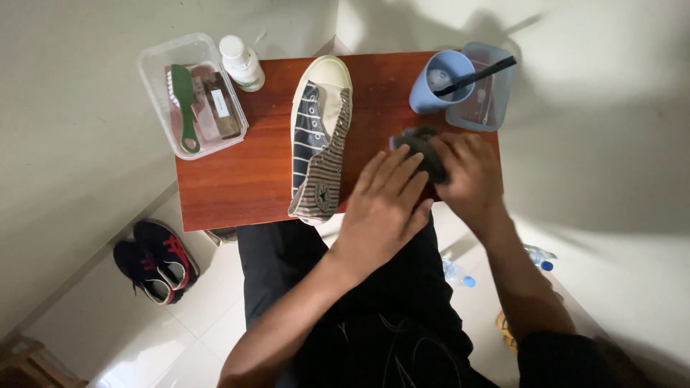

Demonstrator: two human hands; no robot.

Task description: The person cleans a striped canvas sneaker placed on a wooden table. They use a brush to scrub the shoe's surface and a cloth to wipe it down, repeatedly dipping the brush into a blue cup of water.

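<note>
Brush (185, 108) and small box lie in the clear tray (154, 61) at the table's (237, 187) left; the striped shoe (320, 136) lies mid-table. The left hand (384, 205) rests flat, fingers spread, holding nothing, beside the dark cloth (420, 147). The right hand (467, 172) is clamped on that cloth; judged best kept bunched firmly near the blue cup (438, 90).

Both forearms are bare from the elbow down, with no watch, ring or glove on the left hand (384, 208) or the right hand (467, 176). A dark sleeve edge shows at the right upper arm. The person wears black trousers with a thin, pale drawstring looping across the lap.
</note>
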